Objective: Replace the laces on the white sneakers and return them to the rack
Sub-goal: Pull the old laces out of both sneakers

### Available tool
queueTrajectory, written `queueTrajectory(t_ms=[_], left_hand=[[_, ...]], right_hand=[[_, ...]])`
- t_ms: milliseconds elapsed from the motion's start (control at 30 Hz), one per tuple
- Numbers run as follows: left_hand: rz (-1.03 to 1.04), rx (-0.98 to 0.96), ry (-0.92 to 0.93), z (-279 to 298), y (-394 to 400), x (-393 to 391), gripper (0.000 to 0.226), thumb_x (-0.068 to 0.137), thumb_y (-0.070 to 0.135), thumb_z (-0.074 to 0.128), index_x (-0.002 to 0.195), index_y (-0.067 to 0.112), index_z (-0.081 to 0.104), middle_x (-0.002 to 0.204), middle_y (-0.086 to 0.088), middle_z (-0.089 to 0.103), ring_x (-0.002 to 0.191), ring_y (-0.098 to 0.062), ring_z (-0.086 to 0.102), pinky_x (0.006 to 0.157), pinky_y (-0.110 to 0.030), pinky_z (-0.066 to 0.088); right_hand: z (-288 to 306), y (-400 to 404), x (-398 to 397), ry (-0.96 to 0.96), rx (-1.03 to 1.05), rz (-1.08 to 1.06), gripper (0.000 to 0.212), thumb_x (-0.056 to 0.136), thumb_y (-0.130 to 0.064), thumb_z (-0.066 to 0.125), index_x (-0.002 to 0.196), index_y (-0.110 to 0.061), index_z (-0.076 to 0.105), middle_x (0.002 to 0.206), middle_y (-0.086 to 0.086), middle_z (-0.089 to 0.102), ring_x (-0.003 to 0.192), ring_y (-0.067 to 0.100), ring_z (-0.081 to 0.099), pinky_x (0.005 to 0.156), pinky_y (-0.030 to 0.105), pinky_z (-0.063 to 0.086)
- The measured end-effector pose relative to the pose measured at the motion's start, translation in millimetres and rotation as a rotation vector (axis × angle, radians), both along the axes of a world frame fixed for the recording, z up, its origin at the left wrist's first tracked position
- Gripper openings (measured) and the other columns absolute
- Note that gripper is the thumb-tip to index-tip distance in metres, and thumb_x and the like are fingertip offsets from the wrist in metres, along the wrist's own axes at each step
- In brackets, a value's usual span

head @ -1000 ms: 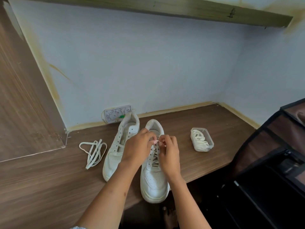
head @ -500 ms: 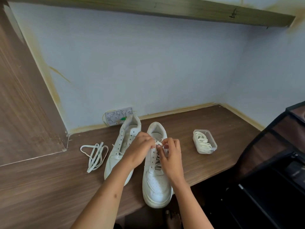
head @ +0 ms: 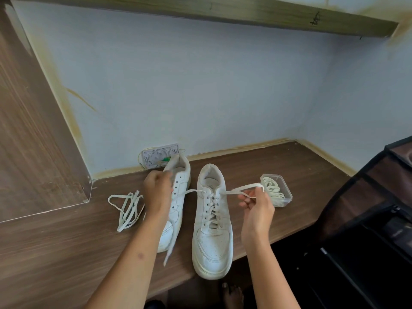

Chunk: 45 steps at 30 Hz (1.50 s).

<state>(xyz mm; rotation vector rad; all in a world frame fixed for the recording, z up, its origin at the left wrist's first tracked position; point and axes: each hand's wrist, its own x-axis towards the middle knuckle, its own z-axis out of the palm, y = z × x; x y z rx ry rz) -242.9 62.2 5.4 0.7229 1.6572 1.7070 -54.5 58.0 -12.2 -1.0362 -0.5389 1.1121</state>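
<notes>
Criss-crossing white lace (head: pixel 213 210) on scuffed sneaker (head: pixel 213 241)

Wall socket plate (head: pixel 161 155) sits at the back of the wooden desk (head: pixel 55 241). Wooden shelf (head: pixel 200 10) overhead. Bare foot (head: pixel 231 295) below desk edge.

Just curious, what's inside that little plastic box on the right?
The clear box holds a bundle of pale laces, coiled loosely, and it has no lid on. The coil covers the bottom of the box, so anything underneath is hidden.
</notes>
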Motion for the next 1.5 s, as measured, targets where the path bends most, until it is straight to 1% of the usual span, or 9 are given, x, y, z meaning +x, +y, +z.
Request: queueTrajectory(t_ms=[100,233,500,667,867,1133,1200,1267,1500], left_hand=[[-0.061,-0.044,0.530,-9.4,-2.8,3.0,0.011,0.084,0.015,0.061,0.081,0.024,0.055,0.075,0.009,0.055,0.067,-0.017,0.055,0.068,-0.035,0.042],[-0.386,0.066,0.855,-14.0,-5.0,16.3,0.023,0.091,0.018,0.061,0.108,0.034,0.062,0.102,0.013,0.051,0.086,-0.008,0.056,0.079,-0.035,0.051],[-0.503,-0.057,1.338,-17.7,-5.6,34.2,0.040,0.099,0.043,0.046,0.137,0.034,0.046,0.135,0.013,0.045,0.116,-0.012,0.050,0.099,-0.033,0.036],[-0.501,-0.120,1.355,-19.0,-3.0,33.1,0.032,0.098,0.044,0.043,0.128,0.036,0.051,0.132,0.013,0.043,0.115,-0.013,0.051,0.106,-0.038,0.029],[-0.491,-0.178,1.299,-18.7,0.1,35.5,0.021,0.094,0.042,0.047,0.112,0.037,0.058,0.126,0.011,0.041,0.119,-0.016,0.039,0.104,-0.039,0.026],[-0.555,0.057,0.818,-26.4,0.0,19.5,0.023,0.080,0.034,0.070,0.071,0.052,0.061,0.101,0.024,0.047,0.109,-0.013,0.047,0.099,-0.048,0.039],[-0.588,0.023,0.636,-22.4,-3.2,17.2,0.004,0.069,0.045,0.065,0.067,0.047,0.068,0.100,0.024,0.049,0.109,-0.012,0.050,0.101,-0.049,0.038],[-0.636,-0.020,0.456,-17.3,-4.8,15.6,0.018,0.057,0.048,0.064,0.063,0.033,0.073,0.100,0.016,0.053,0.106,-0.011,0.054,0.102,-0.046,0.039],[-0.670,-0.002,0.488,-14.3,-6.5,14.4,0.015,0.070,0.039,0.069,0.064,0.025,0.071,0.086,0.000,0.064,0.084,-0.013,0.059,0.080,-0.031,0.045]], right_hand=[[0.5,-0.8,7.9,0.040,-0.007,-0.030,0.017,0.098,-0.006,0.051,0.084,-0.008,0.060,0.090,0.011,0.066,0.081,0.016,0.071,0.080,0.027,0.054],[-2.6,-7.2,10.6,-0.164,-0.063,-0.027,0.021,0.093,-0.002,0.056,0.108,-0.012,0.067,0.111,0.001,0.068,0.095,0.005,0.066,0.091,0.024,0.050],[-16.6,-35.3,1.8,-0.835,-0.033,0.216,0.076,0.089,-0.005,0.065,0.150,-0.015,0.021,0.136,-0.003,0.030,0.120,0.011,0.044,0.094,0.024,0.040],[-30.1,-48.1,-22.2,-1.180,0.037,0.447,0.057,0.096,-0.039,0.055,0.143,-0.018,0.030,0.136,-0.002,0.032,0.129,0.015,0.038,0.101,0.024,0.036],[-40.7,-52.7,-35.5,-1.523,-0.066,0.529,0.102,0.086,-0.074,0.033,0.154,-0.009,-0.007,0.163,0.008,-0.005,0.150,0.021,-0.004,0.121,0.033,0.004],[-43.3,-50.0,-38.0,-1.560,-0.067,0.478,0.092,0.097,-0.059,0.035,0.152,-0.005,-0.014,0.162,0.011,-0.013,0.150,0.021,-0.011,0.118,0.029,-0.007],[-45.2,-48.9,-38.5,-1.578,-0.058,0.483,0.092,0.097,-0.060,0.034,0.152,-0.005,-0.015,0.162,0.011,-0.013,0.150,0.022,-0.012,0.118,0.029,-0.008],[-46.6,-46.8,-38.5,-1.575,-0.042,0.503,0.092,0.096,-0.061,0.034,0.152,-0.006,-0.014,0.163,0.010,-0.012,0.150,0.021,-0.011,0.117,0.028,-0.008],[-49.3,-44.0,-36.5,-1.544,-0.015,0.520,0.093,0.095,-0.064,0.034,0.153,-0.009,-0.013,0.163,0.008,-0.013,0.150,0.018,-0.012,0.119,0.028,-0.007]])
